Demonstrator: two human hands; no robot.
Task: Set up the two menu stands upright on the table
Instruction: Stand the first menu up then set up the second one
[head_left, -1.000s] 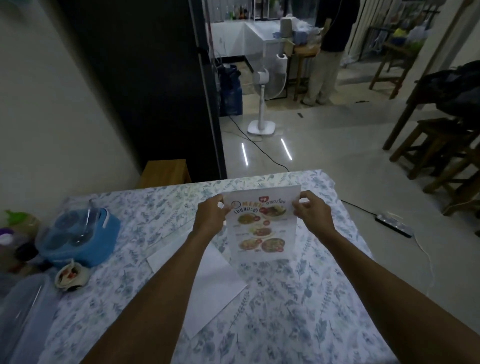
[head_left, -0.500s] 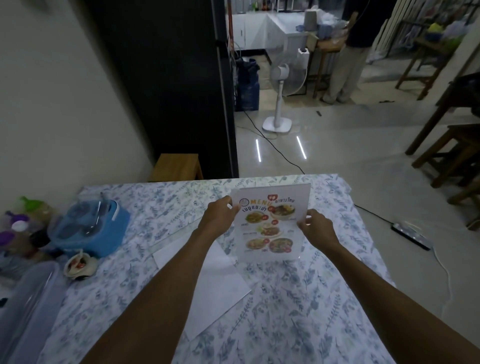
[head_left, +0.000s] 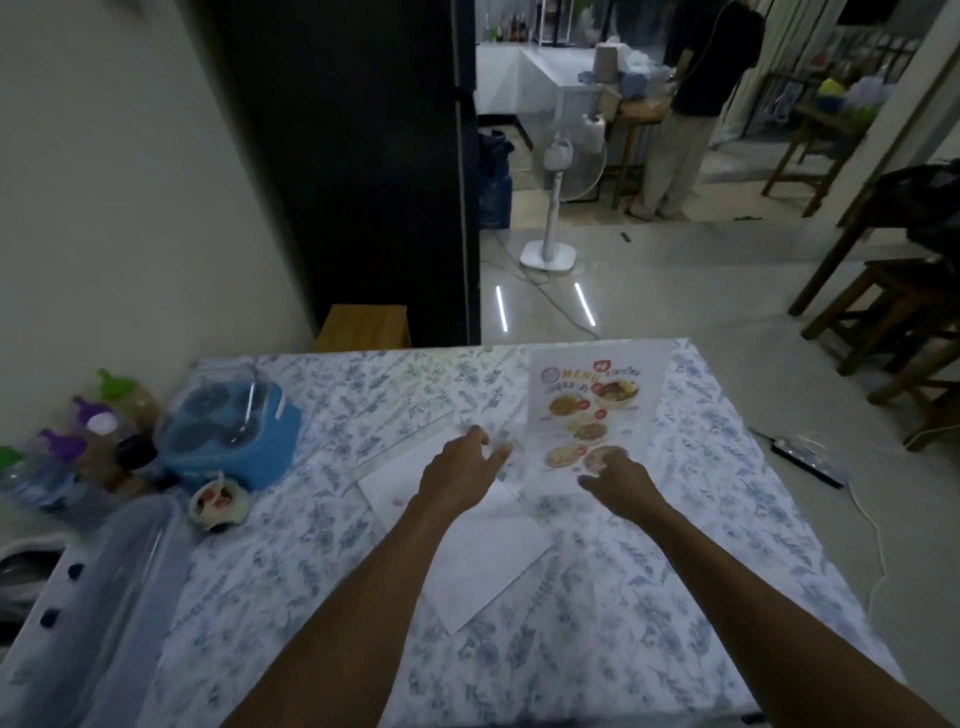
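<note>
A menu stand (head_left: 597, 395) with food pictures and the word MENU stands upright near the far right of the table (head_left: 675, 597), which wears a blue floral cloth. Neither hand holds it. My right hand (head_left: 621, 486) hovers just in front of its lower edge, fingers loose. My left hand (head_left: 460, 470) is open to the left of it, above a second menu stand (head_left: 467, 551) that lies flat with its white side up. A clear acrylic edge (head_left: 410, 434) shows beside that sheet.
A blue container (head_left: 228, 431), a small bowl (head_left: 215, 504), several bottles (head_left: 78, 441) and a clear plastic box (head_left: 104, 597) crowd the table's left side. Beyond the table are a wooden stool (head_left: 363, 327), a standing fan (head_left: 553, 208), a standing person (head_left: 685, 104) and wooden stools (head_left: 883, 312).
Both hands have let go of the picture menu stand, which now stands by itself farther back on the table. My hands have drawn back toward me.
</note>
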